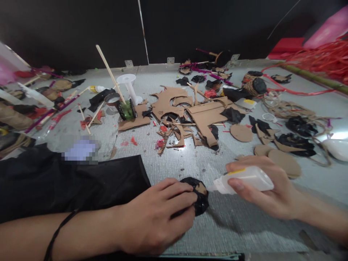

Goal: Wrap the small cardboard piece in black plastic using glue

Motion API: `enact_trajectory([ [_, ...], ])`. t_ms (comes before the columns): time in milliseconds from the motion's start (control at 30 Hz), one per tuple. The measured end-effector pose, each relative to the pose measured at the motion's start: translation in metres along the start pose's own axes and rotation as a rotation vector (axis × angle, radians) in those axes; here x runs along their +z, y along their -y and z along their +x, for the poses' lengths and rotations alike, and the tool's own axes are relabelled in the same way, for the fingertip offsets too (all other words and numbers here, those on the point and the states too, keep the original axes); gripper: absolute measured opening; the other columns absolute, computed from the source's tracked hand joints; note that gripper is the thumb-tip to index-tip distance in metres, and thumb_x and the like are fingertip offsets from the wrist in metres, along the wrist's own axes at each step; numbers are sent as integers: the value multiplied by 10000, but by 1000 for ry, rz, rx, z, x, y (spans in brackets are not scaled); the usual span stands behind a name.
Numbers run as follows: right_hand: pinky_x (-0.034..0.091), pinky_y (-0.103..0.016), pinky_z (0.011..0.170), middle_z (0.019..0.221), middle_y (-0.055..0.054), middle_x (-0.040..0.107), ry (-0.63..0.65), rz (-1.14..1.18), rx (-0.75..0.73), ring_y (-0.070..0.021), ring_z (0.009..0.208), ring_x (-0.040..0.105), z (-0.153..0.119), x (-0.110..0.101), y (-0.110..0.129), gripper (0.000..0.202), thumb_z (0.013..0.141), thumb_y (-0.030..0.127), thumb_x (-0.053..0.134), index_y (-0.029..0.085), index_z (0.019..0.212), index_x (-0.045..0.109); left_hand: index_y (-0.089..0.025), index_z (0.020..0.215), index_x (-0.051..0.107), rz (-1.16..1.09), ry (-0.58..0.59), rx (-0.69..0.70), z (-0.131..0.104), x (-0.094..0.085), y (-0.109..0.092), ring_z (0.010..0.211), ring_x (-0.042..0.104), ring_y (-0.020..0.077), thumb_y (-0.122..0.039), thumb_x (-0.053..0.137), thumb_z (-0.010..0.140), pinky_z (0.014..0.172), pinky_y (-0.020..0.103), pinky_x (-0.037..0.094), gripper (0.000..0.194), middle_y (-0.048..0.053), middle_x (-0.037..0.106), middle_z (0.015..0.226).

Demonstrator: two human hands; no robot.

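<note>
Under the curled fingers of my left hand (pixel 160 212) lies a cardboard disc wrapped in black plastic (pixel 201 203), held down on the table near its front edge. A patch of bare brown cardboard shows among the plastic folds. My right hand (pixel 280 194) is closed around a small white glue bottle (pixel 257 178) with a yellow label. The bottle is tipped sideways, its nozzle pointing left at the disc's right edge; whether the tip touches cannot be made out. To the left, a black plastic sheet (pixel 108 181) is spread beside my left forearm.
Cut cardboard scraps (pixel 174 105) cover the table's middle. Behind them stand a white spool (pixel 132 88) and a green roll with a stick (pixel 126 110). Round cardboard discs (pixel 285 163) lie behind my right hand. Red strips (pixel 320 54) pile up at the back right.
</note>
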State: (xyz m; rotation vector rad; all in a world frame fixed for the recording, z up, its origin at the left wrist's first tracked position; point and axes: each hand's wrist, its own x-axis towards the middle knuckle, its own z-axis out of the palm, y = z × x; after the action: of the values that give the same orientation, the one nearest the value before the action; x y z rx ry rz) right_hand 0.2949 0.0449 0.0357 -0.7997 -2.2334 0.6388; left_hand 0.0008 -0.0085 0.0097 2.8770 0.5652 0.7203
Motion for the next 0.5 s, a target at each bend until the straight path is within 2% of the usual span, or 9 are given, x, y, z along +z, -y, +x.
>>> enact_trajectory([
  [167,431,-340,446,525,12,519,6,-40,32,-163,434,491,-4,0,-2,521,1169,432,551,275,683,652,-91,1176,777,19,10,-8,1,0,0,1276,692,275,-136,566,1108,1119,417,605,226,148,794,1297],
  [500,450,-313,449,518,18,489,26,-53,50,-154,432,465,0,1,0,569,1172,481,530,268,654,627,-76,1175,768,-4,7,-4,2,1,1,1253,702,284,-123,575,1102,1107,429,610,212,144,787,1294],
])
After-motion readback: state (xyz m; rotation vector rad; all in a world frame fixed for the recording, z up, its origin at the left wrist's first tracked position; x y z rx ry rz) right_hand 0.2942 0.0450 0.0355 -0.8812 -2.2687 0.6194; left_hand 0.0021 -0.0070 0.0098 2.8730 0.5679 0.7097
